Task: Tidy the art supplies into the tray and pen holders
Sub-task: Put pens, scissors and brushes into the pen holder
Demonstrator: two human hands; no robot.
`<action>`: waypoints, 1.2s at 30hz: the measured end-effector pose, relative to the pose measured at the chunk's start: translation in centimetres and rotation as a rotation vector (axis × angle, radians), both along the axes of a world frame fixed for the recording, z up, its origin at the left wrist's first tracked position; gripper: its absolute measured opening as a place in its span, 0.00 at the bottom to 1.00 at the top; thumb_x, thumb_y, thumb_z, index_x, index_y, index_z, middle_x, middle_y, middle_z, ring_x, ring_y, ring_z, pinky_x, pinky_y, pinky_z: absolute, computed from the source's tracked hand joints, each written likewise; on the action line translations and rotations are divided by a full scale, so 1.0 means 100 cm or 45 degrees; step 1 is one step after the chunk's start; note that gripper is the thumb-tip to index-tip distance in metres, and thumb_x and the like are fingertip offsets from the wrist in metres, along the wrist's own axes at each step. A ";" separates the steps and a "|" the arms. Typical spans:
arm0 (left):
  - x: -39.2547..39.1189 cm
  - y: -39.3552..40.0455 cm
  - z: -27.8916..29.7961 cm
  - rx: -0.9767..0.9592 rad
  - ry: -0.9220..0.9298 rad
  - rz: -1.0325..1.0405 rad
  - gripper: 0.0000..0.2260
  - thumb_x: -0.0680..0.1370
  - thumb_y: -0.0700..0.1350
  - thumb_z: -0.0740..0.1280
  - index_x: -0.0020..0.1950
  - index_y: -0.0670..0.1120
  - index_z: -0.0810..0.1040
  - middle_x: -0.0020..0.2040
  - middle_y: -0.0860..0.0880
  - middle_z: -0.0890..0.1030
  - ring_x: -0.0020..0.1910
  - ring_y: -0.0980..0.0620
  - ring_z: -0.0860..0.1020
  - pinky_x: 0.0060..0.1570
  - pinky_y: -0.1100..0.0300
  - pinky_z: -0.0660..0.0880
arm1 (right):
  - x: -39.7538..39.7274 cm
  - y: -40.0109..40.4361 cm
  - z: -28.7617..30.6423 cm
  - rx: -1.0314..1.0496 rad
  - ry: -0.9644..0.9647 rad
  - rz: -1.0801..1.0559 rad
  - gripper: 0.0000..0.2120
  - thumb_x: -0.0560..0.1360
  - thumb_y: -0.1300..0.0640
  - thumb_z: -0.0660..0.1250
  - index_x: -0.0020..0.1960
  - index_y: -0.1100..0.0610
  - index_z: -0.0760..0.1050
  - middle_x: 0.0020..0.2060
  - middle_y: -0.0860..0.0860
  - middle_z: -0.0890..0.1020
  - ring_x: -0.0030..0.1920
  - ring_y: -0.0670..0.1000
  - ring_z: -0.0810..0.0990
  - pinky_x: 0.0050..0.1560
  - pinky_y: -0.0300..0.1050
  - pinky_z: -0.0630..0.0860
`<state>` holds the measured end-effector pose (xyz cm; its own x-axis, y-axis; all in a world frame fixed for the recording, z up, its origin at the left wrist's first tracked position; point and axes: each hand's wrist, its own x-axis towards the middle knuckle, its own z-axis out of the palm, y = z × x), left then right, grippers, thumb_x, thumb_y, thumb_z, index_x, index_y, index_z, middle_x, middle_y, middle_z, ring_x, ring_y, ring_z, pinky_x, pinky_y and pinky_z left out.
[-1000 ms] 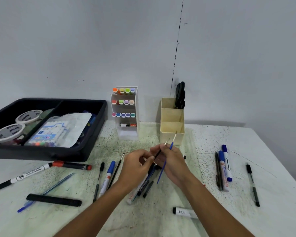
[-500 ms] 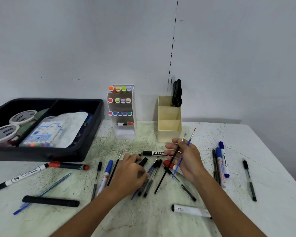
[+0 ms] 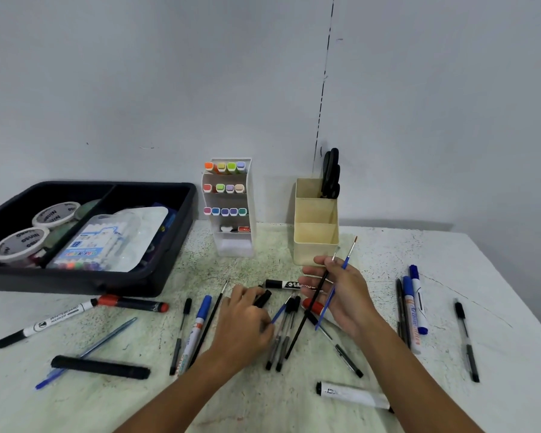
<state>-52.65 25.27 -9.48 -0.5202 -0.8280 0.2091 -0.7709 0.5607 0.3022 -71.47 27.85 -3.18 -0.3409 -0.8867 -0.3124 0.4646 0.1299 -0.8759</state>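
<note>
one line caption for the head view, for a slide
Right hand holds two paintbrushes while left hand sorts pens.

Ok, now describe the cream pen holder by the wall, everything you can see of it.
The cream pen holder looks like smooth, slightly yellowed plastic. It stands upright on the table near the wall, to the right of the white marker rack. It has three stepped open compartments, tallest at the back. Black scissors stand handles-up in the back one; the other two look empty. The right hand, holding two thin brushes, is just in front of it.
</note>
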 end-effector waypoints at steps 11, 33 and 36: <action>-0.022 0.000 0.025 0.224 0.653 0.480 0.04 0.71 0.44 0.73 0.37 0.51 0.83 0.48 0.56 0.78 0.55 0.56 0.67 0.51 0.62 0.63 | -0.005 -0.007 0.005 0.069 0.017 0.294 0.13 0.83 0.60 0.56 0.50 0.65 0.76 0.43 0.62 0.82 0.43 0.61 0.84 0.47 0.58 0.80; 0.057 0.001 0.021 0.083 0.161 0.725 0.06 0.75 0.50 0.70 0.50 0.54 0.85 0.59 0.54 0.77 0.62 0.49 0.66 0.56 0.53 0.64 | 0.035 -0.010 0.005 -0.017 -0.076 0.448 0.11 0.83 0.59 0.55 0.50 0.63 0.73 0.33 0.57 0.82 0.35 0.57 0.84 0.39 0.54 0.83; 0.064 -0.002 0.009 0.070 -0.115 0.674 0.09 0.76 0.52 0.66 0.51 0.55 0.84 0.66 0.54 0.72 0.65 0.49 0.62 0.57 0.52 0.61 | 0.041 -0.011 0.003 -0.018 -0.071 0.450 0.10 0.83 0.59 0.55 0.51 0.64 0.72 0.34 0.58 0.83 0.37 0.58 0.84 0.41 0.56 0.82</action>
